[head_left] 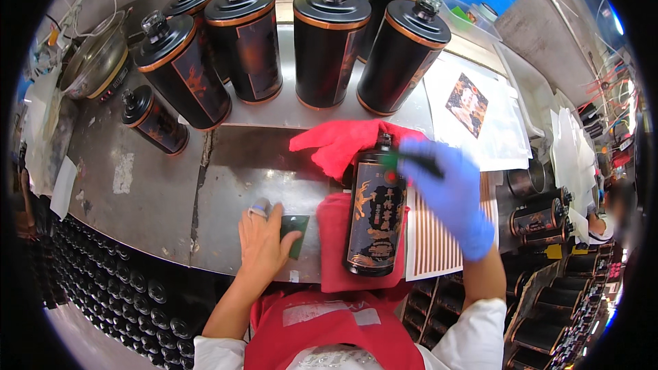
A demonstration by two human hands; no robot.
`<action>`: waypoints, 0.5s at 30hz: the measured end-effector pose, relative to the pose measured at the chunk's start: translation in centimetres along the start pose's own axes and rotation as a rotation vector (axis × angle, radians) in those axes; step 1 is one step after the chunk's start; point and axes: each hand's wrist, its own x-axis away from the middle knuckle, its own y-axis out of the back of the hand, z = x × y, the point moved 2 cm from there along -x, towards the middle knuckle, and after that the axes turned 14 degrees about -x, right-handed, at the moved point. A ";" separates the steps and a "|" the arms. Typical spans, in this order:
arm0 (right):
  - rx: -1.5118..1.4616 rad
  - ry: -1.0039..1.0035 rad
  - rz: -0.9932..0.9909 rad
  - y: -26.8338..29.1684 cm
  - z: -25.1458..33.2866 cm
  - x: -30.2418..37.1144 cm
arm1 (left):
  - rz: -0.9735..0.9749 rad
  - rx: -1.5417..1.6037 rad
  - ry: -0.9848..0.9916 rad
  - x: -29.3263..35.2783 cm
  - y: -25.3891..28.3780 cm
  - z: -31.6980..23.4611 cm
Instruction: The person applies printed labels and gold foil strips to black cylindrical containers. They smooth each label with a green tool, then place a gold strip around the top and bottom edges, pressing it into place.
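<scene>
A black decorated bottle [375, 219] lies on a folded red cloth [334, 247], its neck against a bunched red cloth [343, 145]. My right hand [449, 188], in a blue glove and blurred, is at the bottle's shoulder. Its fingers are closed on a small dark green piece [391, 159] whose kind I cannot make out. My bare left hand [262, 238], a pale cover on one finger, rests on the metal table [233, 185] with fingers and thumb apart. The thumb lies over a flat dark green square [297, 233].
Several large black bottles [331, 48] with copper bands stand along the back, a smaller bottle [156, 120] at left. A striped sheet [449, 233] and white papers [473, 109] lie at right. A metal pan [96, 62] sits far left; racked bottles [137, 294] line the floor.
</scene>
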 end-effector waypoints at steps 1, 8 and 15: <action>-0.053 -0.104 -0.071 0.4 -0.4 -1.6 | -0.006 0.033 -0.012 0.5 -0.2 0.0; 0.173 0.337 0.161 -1.7 1.6 5.0 | 0.193 0.575 0.235 1.8 -0.4 0.8; -0.232 -0.076 0.114 -2.8 4.4 14.3 | 0.012 1.329 0.297 -0.7 2.4 -2.2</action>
